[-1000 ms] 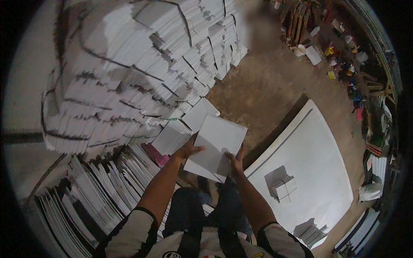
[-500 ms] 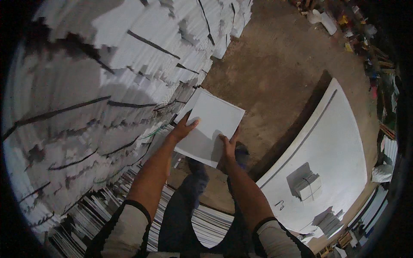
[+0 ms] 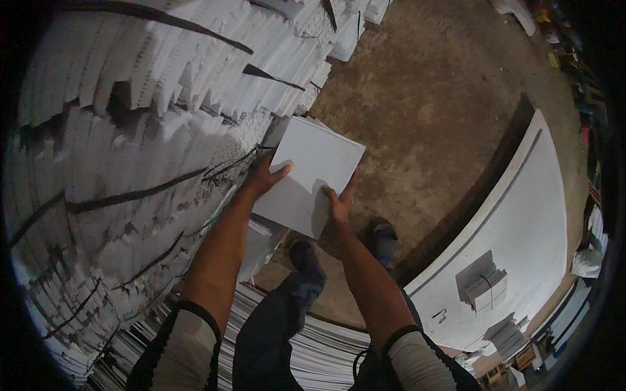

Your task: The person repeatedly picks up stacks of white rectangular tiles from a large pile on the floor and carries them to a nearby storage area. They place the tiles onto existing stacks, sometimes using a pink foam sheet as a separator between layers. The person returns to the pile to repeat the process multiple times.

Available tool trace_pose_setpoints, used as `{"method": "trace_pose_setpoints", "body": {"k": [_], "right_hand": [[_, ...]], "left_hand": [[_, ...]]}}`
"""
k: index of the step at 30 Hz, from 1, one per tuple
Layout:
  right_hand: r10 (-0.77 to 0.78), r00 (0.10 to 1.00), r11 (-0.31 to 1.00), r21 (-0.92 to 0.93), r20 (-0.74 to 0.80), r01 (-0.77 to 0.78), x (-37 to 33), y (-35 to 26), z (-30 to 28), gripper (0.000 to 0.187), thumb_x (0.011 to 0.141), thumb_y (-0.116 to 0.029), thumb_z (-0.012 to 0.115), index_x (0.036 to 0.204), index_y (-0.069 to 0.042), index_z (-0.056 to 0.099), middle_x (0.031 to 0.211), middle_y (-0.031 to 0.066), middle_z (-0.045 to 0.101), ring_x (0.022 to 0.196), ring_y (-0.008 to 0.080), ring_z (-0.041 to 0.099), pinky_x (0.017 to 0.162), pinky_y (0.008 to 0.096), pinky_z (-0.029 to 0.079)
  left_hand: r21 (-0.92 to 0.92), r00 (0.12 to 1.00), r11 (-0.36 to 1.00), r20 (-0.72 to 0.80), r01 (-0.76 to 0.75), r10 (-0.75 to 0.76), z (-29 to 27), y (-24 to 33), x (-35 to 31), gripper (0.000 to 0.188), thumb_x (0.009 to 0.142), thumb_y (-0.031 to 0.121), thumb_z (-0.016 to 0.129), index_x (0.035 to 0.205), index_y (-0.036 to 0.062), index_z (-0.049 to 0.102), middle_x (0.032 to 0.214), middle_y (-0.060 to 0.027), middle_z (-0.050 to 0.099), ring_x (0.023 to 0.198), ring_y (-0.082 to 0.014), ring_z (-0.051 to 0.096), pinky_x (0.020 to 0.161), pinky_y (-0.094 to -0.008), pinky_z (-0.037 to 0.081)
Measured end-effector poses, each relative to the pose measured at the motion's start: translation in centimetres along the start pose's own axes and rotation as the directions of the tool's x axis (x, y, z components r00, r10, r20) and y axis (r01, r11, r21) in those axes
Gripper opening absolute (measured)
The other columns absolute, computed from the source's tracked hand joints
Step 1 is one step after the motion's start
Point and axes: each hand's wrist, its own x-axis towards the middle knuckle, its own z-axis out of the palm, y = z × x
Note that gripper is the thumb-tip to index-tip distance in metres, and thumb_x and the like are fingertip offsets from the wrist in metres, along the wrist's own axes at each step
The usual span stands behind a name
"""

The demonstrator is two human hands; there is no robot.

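Between my two hands I hold a stack of white sheets (image 3: 314, 158), roughly square, its far edges slightly fanned out. My left hand (image 3: 264, 176) grips the left side, thumb on the top face and fingers hidden beneath. On the right side, near the front corner, my right hand (image 3: 338, 203) is closed on the stack in the same way, thumb on top. The sheets are tilted and held in front of the tall piles of white sheets (image 3: 156, 150) on the left. Below them, by my left forearm, a smaller pale stack (image 3: 261, 244) is partly hidden.
A white-topped table (image 3: 521, 221) stands at right, bearing a small tied bundle (image 3: 488, 290), grey stacked pieces (image 3: 506, 339) and scissors-like metal loops (image 3: 440, 316). Dark straps (image 3: 140, 199) cross the piles. More sheets (image 3: 319, 352) lie by my legs, on the brown floor (image 3: 417, 130).
The stack and both hands have shifted slightly up and left in the view. My feet show more, with the left one forward, and the table sits farther right. Both hands keep their grip.
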Motion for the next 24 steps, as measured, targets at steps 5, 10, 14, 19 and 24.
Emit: {"method": "trace_pose_setpoints", "body": {"k": [5, 10, 14, 19, 24], "right_hand": [[-0.248, 0.969, 0.951, -0.184, 0.021, 0.247, 2.0, 3.7, -0.9, 0.104, 0.080, -0.002, 0.075, 0.161, -0.012, 0.010, 0.156, 0.0148, 0.034, 0.139, 0.0283, 0.037, 0.114, 0.0402, 0.032], [0.080, 0.997, 0.994, 0.071, -0.019, -0.079, 0.2, 0.4, 1.8, 0.102, 0.079, -0.003, 0.079, 0.159, -0.013, 0.016, 0.153, 0.0139, 0.032, 0.139, 0.0290, 0.036, 0.113, 0.0451, 0.037], [0.076, 0.995, 0.997, -0.005, -0.068, -0.076, 1.7, 6.8, 0.4, 0.104, 0.080, -0.012, 0.081, 0.159, -0.007, 0.014, 0.153, 0.0188, 0.032, 0.135, 0.0310, 0.041, 0.110, 0.0466, 0.039], [-0.207, 0.978, 0.907, -0.369, 0.025, 0.201, 3.1, 9.6, 0.4, 0.107, 0.083, -0.031, 0.080, 0.159, -0.004, 0.010, 0.158, 0.0201, 0.027, 0.138, 0.0348, 0.037, 0.112, 0.0520, 0.035], [0.287, 0.958, 0.893, 0.369, -0.023, -0.259, 3.8, 1.4, 1.8, 0.098, 0.092, -0.065, 0.055, 0.160, -0.006, 0.014, 0.161, 0.0159, 0.024, 0.144, 0.0348, 0.030, 0.115, 0.0521, 0.031]], "left_hand": [[-0.120, 0.999, 0.992, 0.000, 0.049, -0.049, 1.2, -0.5, 0.7, 0.085, 0.082, 0.041, 0.081, 0.147, 0.0033, 0.041, 0.135, -0.0191, 0.058, 0.124, -0.0307, 0.056, 0.103, -0.0430, 0.046], [0.091, 0.995, 0.996, -0.099, 0.023, -0.014, 1.3, 2.1, -0.2, 0.088, 0.080, 0.039, 0.083, 0.148, 0.0032, 0.039, 0.136, -0.0212, 0.057, 0.126, -0.0361, 0.055, 0.106, -0.0457, 0.044], [0.342, 0.956, 0.939, -0.285, 0.037, 0.066, 3.4, 2.8, -0.6, 0.090, 0.082, 0.042, 0.080, 0.151, 0.0030, 0.035, 0.140, -0.0264, 0.052, 0.129, -0.0425, 0.050, 0.111, -0.0496, 0.037], [0.465, 0.869, 0.883, -0.460, 0.062, 0.181, 5.2, 0.2, -1.1, 0.096, 0.084, 0.049, 0.075, 0.155, 0.0027, 0.028, 0.150, -0.0311, 0.038, 0.139, -0.0470, 0.036, 0.115, -0.0549, 0.028], [0.612, 0.856, 0.746, -0.505, 0.262, 0.113, 7.4, 1.8, -3.3, 0.105, 0.080, 0.074, 0.064, 0.160, 0.0169, 0.025, 0.161, -0.0280, 0.016, 0.148, -0.0490, 0.017, 0.114, -0.0688, 0.017]]}}
